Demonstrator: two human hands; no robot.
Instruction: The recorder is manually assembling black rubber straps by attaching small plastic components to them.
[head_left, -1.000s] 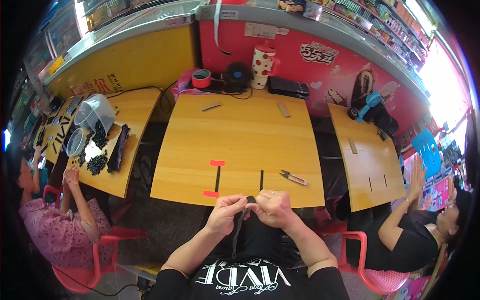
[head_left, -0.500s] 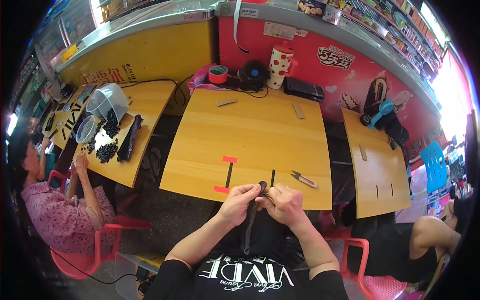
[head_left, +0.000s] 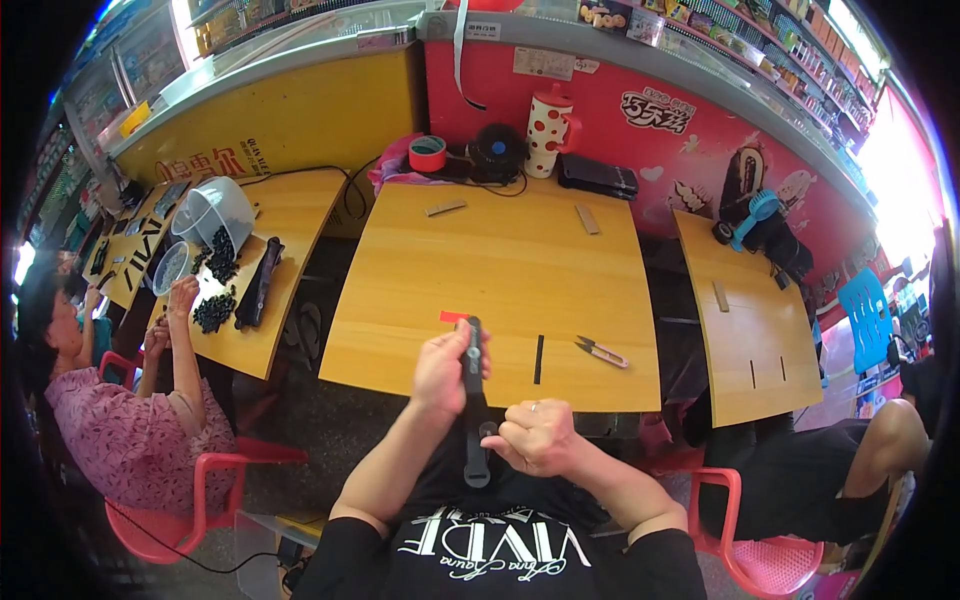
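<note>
A long black strap (head_left: pixel 474 402) hangs lengthwise in front of me, with a loop-like slot at its lower end and a small round grey spot near its top. My left hand (head_left: pixel 440 372) is closed on the strap's upper part, over the table's near edge. Lower down, my right hand (head_left: pixel 541 436) is curled shut with its thumb against the strap's side, where a small dark round bit shows. Past my left hand lies red tape (head_left: pixel 452 316) on the table. A black strip (head_left: pixel 540 360) and thread snips (head_left: pixel 602 351) lie on the table beyond my right hand.
On the wooden table (head_left: pixel 490 255) are a spotted tumbler (head_left: pixel 548 135), a tape roll (head_left: pixel 427 153), a small fan (head_left: pixel 499 150) and a black case (head_left: pixel 597 178). At left, a person (head_left: pixel 135 420) sits by a tipped tub (head_left: pixel 214 212) with black pieces. Another person sits at right.
My left hand has moved forward and left, and the strap is now stretched out toward the table. My right hand has come back toward me, apart from the left hand.
</note>
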